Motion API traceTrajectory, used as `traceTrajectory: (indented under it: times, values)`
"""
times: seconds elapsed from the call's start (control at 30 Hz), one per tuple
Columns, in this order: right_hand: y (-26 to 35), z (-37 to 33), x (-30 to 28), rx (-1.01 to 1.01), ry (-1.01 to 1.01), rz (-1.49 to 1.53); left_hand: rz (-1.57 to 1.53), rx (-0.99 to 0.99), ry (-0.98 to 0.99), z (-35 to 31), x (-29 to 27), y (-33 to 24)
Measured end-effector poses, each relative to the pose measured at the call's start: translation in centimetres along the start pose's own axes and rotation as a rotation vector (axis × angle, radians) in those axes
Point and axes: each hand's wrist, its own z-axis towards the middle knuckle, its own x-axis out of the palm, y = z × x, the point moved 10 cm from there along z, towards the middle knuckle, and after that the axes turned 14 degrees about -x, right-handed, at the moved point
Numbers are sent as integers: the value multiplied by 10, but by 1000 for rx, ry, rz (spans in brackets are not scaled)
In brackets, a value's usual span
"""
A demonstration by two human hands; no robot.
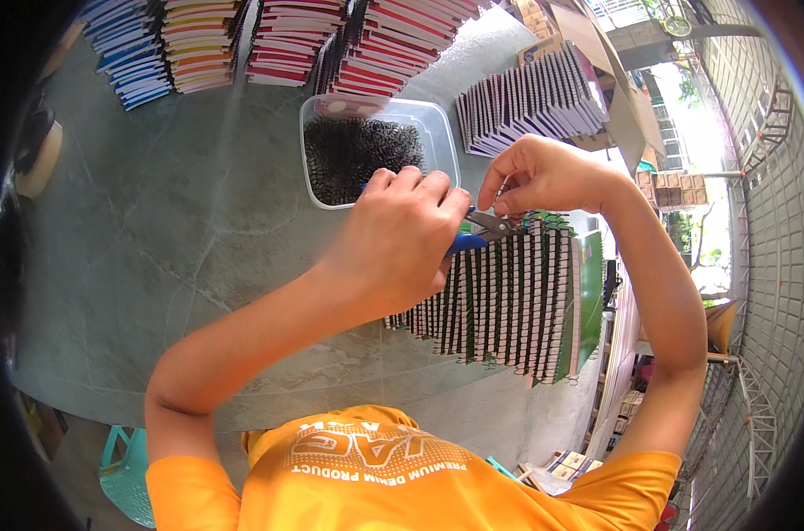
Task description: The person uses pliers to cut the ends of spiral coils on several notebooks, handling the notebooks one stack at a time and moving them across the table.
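Observation:
My left hand (393, 239) is wrapped round blue-handled pliers (467, 241), their grey jaws pointing right at the top edge of a stack of green spiral-bound notebooks (517, 301). Thumb and fingers of my right hand (552, 177) are closed just above the jaws; a small dark bit shows between them, too small to name. Black coil bindings run along the notebooks' spines, which face up. Behind my left hand stands a clear plastic tub (437, 133) of loose black coils (358, 155), partly hidden by that hand.
Rows of blue-edged (132, 57), yellow-edged (201, 44) and red-edged notebooks (296, 40) line the table's far side. Another spiral-bound stack (535, 102) sits at the far right beside an open cardboard box (628, 115). A turquoise stool (127, 482) stands below the grey table (154, 257).

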Motion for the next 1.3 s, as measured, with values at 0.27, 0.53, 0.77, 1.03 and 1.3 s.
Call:
traceTrajectory:
  times: [0.27,0.53,0.77,1.03,1.3]
  values:
    - [-2,-2,-2,-5,-27,-23,22,17,5,4,4,-7]
    - [-1,-4,-2,2,-29,-33,2,63,17,2,8,-12]
    - [1,-8,-3,-50,-11,27,-52,4,58,6,20,-5]
    - [-3,-10,-4,-75,-37,137,-87,-53,150,4,13,2]
    - [-11,-6,-3,-86,-56,334,28,-6,-4,15,0,-14]
